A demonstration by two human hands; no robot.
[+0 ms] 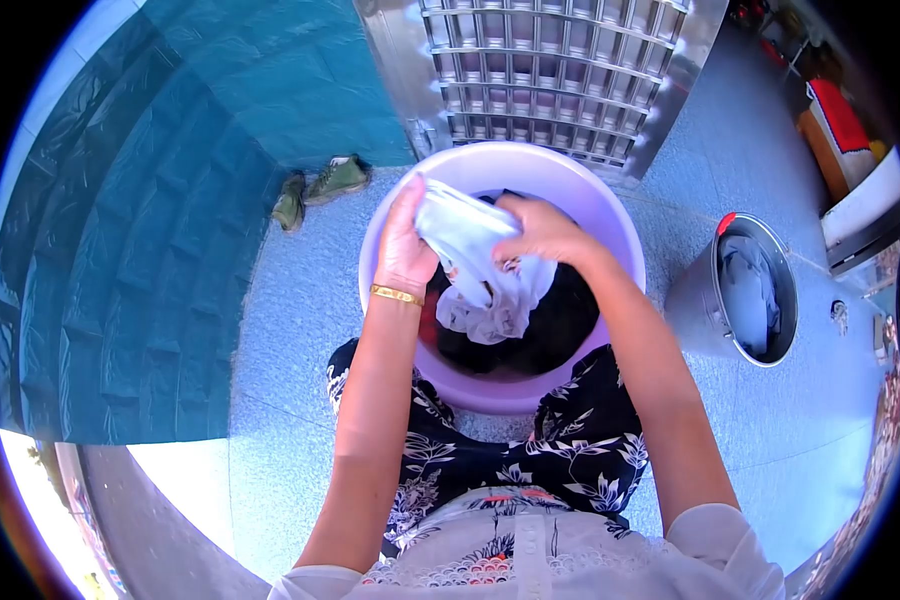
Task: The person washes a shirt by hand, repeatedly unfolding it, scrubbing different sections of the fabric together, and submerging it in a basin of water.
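A bunched white garment (492,290) hangs between my two hands over a large lilac plastic tub (622,262). My left hand (410,240), with a gold bracelet at its wrist, grips the cloth's upper left edge. On the other side my right hand (542,232) has its fingers closed on the same fabric, slightly blurred. Below the garment, dark wet clothes (552,335) fill the tub, with a bit of red cloth near its left wall. The tub stands between my knees.
To the right stands a metal bucket (692,305) holding grey-blue cloth (748,292). A pair of green shoes (336,180) lies by the teal sheeting (140,260) at left. Beyond the tub is a metal barred door (560,70). A red cloth (842,112) lies at far right.
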